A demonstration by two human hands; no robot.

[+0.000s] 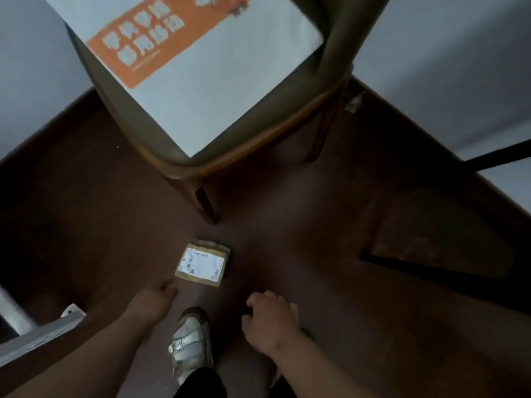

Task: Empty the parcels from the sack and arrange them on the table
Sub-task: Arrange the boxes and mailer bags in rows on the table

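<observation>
- A small brown cardboard parcel (203, 265) with a white shipping label on its top face lies flat on the dark brown floor (301, 239), just in front of the near leg of a wooden chair (201, 170).
- It is not on any tabletop; I judge it to be one that landed on the floor as the sack was emptied, so the step in hand looks like retrieving a stray parcel.
- The left hand (156, 297) reaches down toward it, fingertips close to the parcel's near left corner but apart from it. Its fingers look loosely bent and it holds nothing.
- The right hand (271, 320) hangs lower and to the right, well short of the parcel, with fingers curled loosely downward and nothing in them.
- Between the two forearms a foot in a pale strapped sandal (191, 343) stands on the floor, so the person is bending over from a standing position.
- A large white mailer bag with an orange printed panel (201, 67) lies across the chair seat; whether this is the sack itself I cannot tell.
- The picture is dim and somewhat blurred, so finer detail on the label is unreadable.
- The next move calls for closing the last gap, gripping the flat parcel by its edges, most likely left hand first, and lifting it to carry it to the tabletop, which is not in view here.
</observation>
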